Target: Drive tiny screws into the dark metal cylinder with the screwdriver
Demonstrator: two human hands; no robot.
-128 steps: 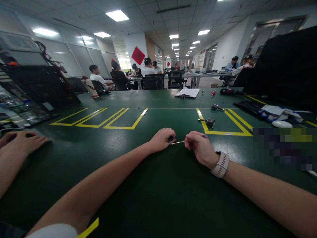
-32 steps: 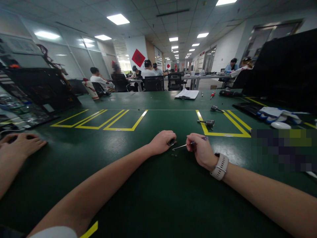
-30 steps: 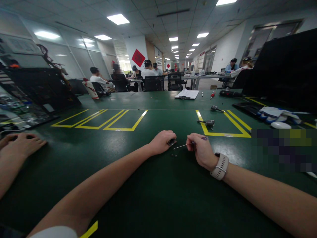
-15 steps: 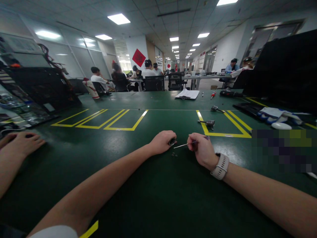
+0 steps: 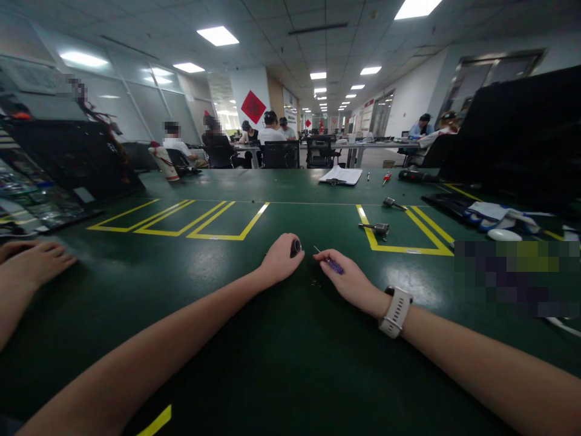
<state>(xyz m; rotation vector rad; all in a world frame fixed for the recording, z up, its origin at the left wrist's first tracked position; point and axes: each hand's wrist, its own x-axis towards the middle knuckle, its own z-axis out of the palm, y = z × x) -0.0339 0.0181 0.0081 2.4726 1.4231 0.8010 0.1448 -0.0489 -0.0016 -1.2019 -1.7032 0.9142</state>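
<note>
My left hand [image 5: 278, 259] is closed around a small dark metal cylinder [image 5: 296, 247], its round open end facing right. Just to the right, my right hand [image 5: 348, 277] grips a screwdriver [image 5: 334, 266] by its purple handle. The thin shaft points up and left toward the cylinder, apart from it; my fingers cover part of the tool. Between and slightly below both hands, several tiny metal pieces [image 5: 316, 284] lie on the green table [image 5: 290, 363], too small to identify.
Two metal parts with thin shafts, one nearer [image 5: 380, 229] and one farther [image 5: 389, 203], lie by the right taped outline. Behind are a clipboard [image 5: 340, 176] and a red-handled tool [image 5: 387, 178]. Gloves [image 5: 494, 215] lie right. Another person's hand [image 5: 40, 263] rests at left.
My left hand has shifted left and turned the cylinder's end more sideways. My right hand has moved left; the screwdriver now points upward rather than down, with its purple handle showing.
</note>
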